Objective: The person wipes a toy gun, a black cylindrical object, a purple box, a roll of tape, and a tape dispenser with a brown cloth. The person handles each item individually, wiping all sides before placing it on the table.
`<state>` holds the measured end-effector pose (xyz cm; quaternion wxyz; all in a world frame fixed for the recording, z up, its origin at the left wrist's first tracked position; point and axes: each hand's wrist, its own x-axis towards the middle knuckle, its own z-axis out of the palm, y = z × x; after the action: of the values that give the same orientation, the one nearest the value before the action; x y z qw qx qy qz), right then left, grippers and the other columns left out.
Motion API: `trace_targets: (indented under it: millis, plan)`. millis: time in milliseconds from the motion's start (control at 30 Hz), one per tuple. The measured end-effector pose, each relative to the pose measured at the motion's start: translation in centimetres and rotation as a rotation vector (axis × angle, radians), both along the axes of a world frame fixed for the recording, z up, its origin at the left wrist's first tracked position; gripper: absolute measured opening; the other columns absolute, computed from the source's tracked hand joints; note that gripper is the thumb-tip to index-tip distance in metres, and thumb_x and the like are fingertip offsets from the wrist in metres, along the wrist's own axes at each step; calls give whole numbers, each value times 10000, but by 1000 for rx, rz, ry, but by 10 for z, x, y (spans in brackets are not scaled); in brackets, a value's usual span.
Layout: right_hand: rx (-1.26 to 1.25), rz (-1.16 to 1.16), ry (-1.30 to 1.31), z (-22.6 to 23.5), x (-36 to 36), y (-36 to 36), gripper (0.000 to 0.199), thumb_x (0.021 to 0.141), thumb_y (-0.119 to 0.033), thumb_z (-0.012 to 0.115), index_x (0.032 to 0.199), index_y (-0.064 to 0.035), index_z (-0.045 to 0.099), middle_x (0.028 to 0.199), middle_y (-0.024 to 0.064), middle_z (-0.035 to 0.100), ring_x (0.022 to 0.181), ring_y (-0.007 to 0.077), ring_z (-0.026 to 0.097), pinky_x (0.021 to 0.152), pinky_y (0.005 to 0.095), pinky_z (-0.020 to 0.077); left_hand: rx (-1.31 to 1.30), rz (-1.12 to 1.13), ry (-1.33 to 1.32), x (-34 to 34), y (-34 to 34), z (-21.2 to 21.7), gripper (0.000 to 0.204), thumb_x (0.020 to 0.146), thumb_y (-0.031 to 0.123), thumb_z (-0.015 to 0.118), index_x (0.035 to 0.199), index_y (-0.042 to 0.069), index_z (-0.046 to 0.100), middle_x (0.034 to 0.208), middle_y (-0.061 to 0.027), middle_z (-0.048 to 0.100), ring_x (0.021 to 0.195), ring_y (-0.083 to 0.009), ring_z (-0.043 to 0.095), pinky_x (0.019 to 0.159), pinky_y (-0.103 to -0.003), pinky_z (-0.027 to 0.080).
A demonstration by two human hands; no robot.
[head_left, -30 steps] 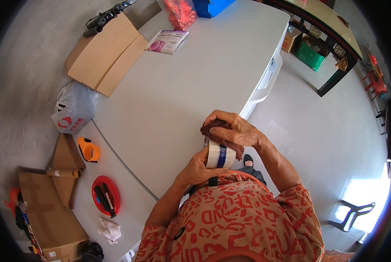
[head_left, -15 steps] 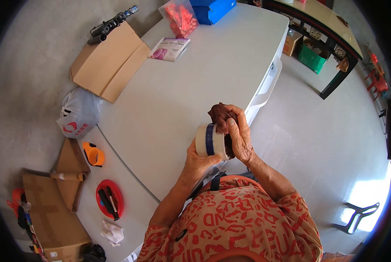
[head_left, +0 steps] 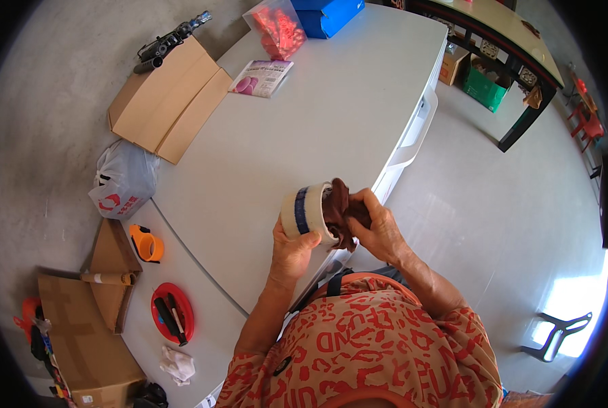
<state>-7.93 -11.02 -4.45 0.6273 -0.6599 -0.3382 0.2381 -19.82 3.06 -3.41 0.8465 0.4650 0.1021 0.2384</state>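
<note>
My left hand (head_left: 291, 256) grips a cream-coloured cup (head_left: 315, 209) with a dark blue band round it, tipped on its side above the table's near edge. The cup's mouth faces right. A dark brown cloth (head_left: 340, 202) bunches at the mouth and partly inside it. Closed on the cloth's right end is my right hand (head_left: 383, 234), thumb and fingers pinched together. How far the cloth reaches into the cup is hidden.
A grey-white table (head_left: 304, 129) bears a blue box (head_left: 327, 19), a clear bag of red pieces (head_left: 276, 30), a printed packet (head_left: 262, 78) and a cardboard box (head_left: 171, 95). To the left are a plastic bag (head_left: 126, 178), an orange tape dispenser (head_left: 146, 243) and a red plate (head_left: 160, 299).
The cup has moved left in my left hand, its mouth turned more to the right. My right hand has come lower, and the cloth has shifted from the upper rim across the mouth.
</note>
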Motion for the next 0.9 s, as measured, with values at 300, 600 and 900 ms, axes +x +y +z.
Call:
trace_targets:
  millis: [300,600,900]
  plan:
    - [-16,-138,-839,34,0,10,385,758,-1,646,1123,-121,623,919,134,547,698,245,650,552,355,577,-29,-8,-31,5,4,8,562,703,-3,702,1232,2,510,1106,-74,620,1023,-172,605,912,-325,493]
    - [-57,340,-548,25,21,6,283,771,-84,590,1045,-39,645,880,179,646,697,295,653,611,389,541,107,39,66,6,7,10,511,688,1,710,1172,-8,548,991,-45,635,863,-124,621,774,-268,525]
    - [125,233,427,45,17,-11,264,885,-35,556,1143,13,586,817,57,666,702,95,625,616,245,529,55,-19,9,8,9,4,565,701,17,734,1224,-11,524,1111,-81,625,1025,-173,608,917,-321,489]
